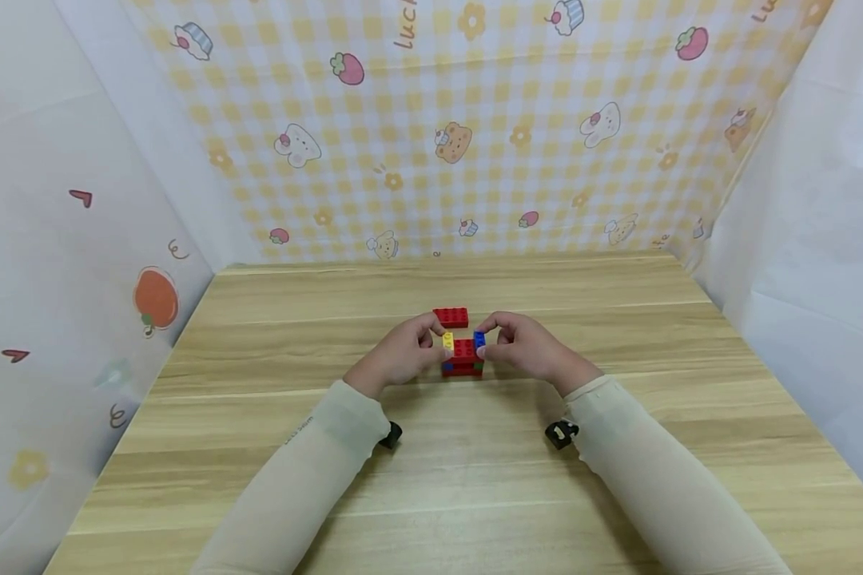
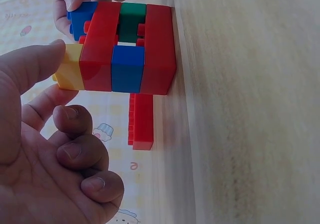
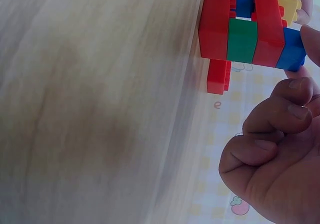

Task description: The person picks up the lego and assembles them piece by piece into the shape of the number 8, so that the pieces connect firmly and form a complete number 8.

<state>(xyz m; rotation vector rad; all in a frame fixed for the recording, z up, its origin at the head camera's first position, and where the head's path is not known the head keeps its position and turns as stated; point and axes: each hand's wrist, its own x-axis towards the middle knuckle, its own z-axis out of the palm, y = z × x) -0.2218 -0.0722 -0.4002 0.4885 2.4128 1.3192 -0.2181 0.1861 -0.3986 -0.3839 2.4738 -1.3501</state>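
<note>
A small stack of toy bricks stands on the table, with a lower red brick (image 2: pixel 159 49), a blue brick (image 2: pixel 128 68) and a green brick (image 3: pixel 242 40) on its ends, and an upper red brick (image 1: pixel 463 349) across them. On top at the left sits a yellow brick (image 2: pixel 70 67), pinched between thumb and finger of my left hand (image 1: pixel 403 349). My right hand (image 1: pixel 532 346) pinches another blue brick (image 3: pixel 292 50) on the top right end. Both upper bricks touch the red one beneath; whether they are fully pressed down I cannot tell.
Behind the stack a loose red brick (image 1: pixel 451 317) lies on the wooden table (image 1: pixel 475 479). A checked patterned cloth (image 1: pixel 431 120) hangs at the table's far edge, and pale sheets rise on both sides. Black wrist-camera mounts (image 1: pixel 562 434) sit under the sleeves.
</note>
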